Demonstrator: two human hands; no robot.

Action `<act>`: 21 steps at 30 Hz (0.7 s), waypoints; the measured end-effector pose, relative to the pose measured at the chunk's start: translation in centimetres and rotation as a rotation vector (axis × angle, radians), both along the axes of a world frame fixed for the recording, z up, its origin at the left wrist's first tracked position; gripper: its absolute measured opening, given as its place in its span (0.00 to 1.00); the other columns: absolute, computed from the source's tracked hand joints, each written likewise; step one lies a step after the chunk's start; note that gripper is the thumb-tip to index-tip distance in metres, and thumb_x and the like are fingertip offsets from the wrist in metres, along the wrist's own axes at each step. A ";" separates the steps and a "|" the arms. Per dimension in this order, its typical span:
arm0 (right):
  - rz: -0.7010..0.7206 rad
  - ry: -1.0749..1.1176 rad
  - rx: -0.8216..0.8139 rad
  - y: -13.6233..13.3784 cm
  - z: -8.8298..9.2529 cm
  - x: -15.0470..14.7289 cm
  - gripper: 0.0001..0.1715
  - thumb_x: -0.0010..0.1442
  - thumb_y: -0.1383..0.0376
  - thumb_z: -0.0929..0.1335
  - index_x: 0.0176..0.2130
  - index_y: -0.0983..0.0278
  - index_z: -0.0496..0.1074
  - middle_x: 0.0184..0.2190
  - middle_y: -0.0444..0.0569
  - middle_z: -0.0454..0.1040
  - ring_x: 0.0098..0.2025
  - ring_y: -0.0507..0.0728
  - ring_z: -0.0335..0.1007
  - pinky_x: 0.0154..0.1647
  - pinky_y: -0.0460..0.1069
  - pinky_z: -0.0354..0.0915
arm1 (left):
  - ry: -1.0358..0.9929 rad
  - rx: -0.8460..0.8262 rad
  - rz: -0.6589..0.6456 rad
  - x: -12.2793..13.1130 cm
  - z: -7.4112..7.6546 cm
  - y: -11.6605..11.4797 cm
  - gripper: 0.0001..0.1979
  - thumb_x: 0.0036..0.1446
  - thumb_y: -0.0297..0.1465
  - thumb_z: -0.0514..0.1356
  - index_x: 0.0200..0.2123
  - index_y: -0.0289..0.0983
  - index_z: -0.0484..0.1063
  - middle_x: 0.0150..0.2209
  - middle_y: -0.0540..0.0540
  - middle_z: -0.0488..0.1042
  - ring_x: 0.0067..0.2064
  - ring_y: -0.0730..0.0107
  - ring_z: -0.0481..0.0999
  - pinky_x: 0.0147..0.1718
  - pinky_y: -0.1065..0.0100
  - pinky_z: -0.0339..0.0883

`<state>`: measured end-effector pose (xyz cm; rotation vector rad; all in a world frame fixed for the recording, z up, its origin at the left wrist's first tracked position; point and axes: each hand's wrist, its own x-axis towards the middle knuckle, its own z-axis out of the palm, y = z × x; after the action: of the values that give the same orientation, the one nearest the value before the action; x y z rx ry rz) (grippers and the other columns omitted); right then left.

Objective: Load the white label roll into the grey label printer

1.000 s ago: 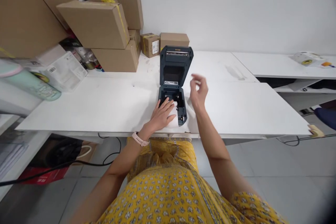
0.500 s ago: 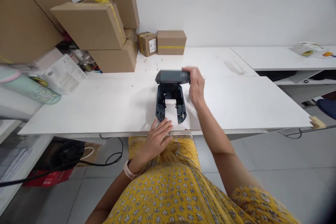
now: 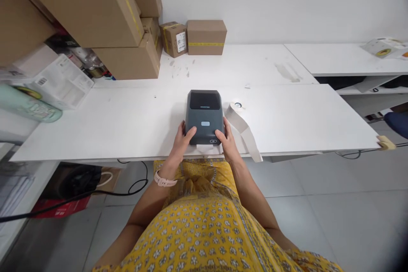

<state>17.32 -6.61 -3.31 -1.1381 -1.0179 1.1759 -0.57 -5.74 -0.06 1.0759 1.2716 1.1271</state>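
Observation:
A dark grey label printer (image 3: 204, 115) sits near the front edge of the white table (image 3: 127, 123), its lid closed. A white strip of paper (image 3: 205, 148) pokes out of its front slot. My left hand (image 3: 182, 137) grips the printer's front left corner, thumb on top. My right hand (image 3: 225, 137) grips the front right corner in the same way. A roll of white labels (image 3: 236, 108) lies just right of the printer, and its loose strip (image 3: 250, 142) trails over the table's edge.
Stacked cardboard boxes (image 3: 92, 12) fill the back left of the table, with two small boxes (image 3: 206, 36) against the wall. A white printed carton (image 3: 60, 81) and a pale green bottle (image 3: 28, 106) lie at the left. Cables and a red item lie on the floor below.
My right hand swung the printer's lid down until it closed. Both hands then came to the printer's front corners. Paper now sticks out of the front slot.

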 end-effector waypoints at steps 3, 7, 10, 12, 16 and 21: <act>0.001 0.046 -0.054 0.1 0.2 0.3 0.56 0.56 0.46 0.73 0.72 0.56 0.48 0.71 0.54 0.57 0.70 0.66 0.58 0.70 0.64 0.57 | -0.085 0.043 -0.094 -0.2 -0.5 0.6 0.34 0.59 0.46 0.63 0.64 0.39 0.64 0.63 0.39 0.71 0.63 0.51 0.70 0.62 0.53 0.65; -0.051 -0.022 -0.004 0.1 0.4 0.2 0.56 0.54 0.45 0.74 0.71 0.57 0.50 0.66 0.59 0.66 0.63 0.68 0.67 0.65 0.67 0.62 | 0.000 0.094 -0.084 -0.5 -0.7 1.0 0.33 0.58 0.46 0.63 0.63 0.37 0.65 0.61 0.38 0.72 0.61 0.53 0.72 0.59 0.56 0.67; -0.075 -0.071 0.038 0.2 0.1 0.0 0.54 0.55 0.43 0.72 0.71 0.57 0.52 0.66 0.60 0.65 0.65 0.68 0.66 0.66 0.68 0.61 | 0.046 0.105 -0.088 -0.5 -0.7 0.2 0.32 0.60 0.47 0.61 0.63 0.38 0.64 0.62 0.38 0.70 0.62 0.55 0.71 0.59 0.58 0.67; -0.077 -0.104 0.060 0.2 -0.2 0.0 0.51 0.58 0.43 0.70 0.71 0.56 0.51 0.69 0.58 0.60 0.68 0.67 0.61 0.68 0.68 0.57 | 0.103 0.109 0.009 -0.5 -0.8 -1.6 0.31 0.60 0.47 0.61 0.63 0.41 0.61 0.64 0.39 0.68 0.62 0.58 0.71 0.57 0.60 0.68; -0.082 -0.164 0.069 0.1 -0.5 -0.2 0.49 0.61 0.41 0.67 0.71 0.58 0.51 0.73 0.56 0.54 0.73 0.65 0.51 0.73 0.65 0.50 | 0.198 0.065 0.315 0.0 -1.2 -6.5 0.17 0.61 0.47 0.58 0.43 0.41 0.70 0.40 0.46 0.75 0.41 0.67 0.75 0.39 0.67 0.70; -0.091 -0.153 0.081 0.2 -0.2 -0.5 0.51 0.60 0.40 0.67 0.70 0.61 0.52 0.72 0.57 0.54 0.73 0.64 0.51 0.74 0.62 0.49 | -0.080 -0.318 -0.248 2.0 -0.6 -7.3 0.26 0.57 0.54 0.55 0.24 0.37 0.69 0.18 0.54 0.60 0.19 0.77 0.56 0.19 0.71 0.47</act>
<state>16.85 -6.44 -3.49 -1.2112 -1.1081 0.9787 1.42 -13.06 -0.67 0.9100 1.1704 0.7443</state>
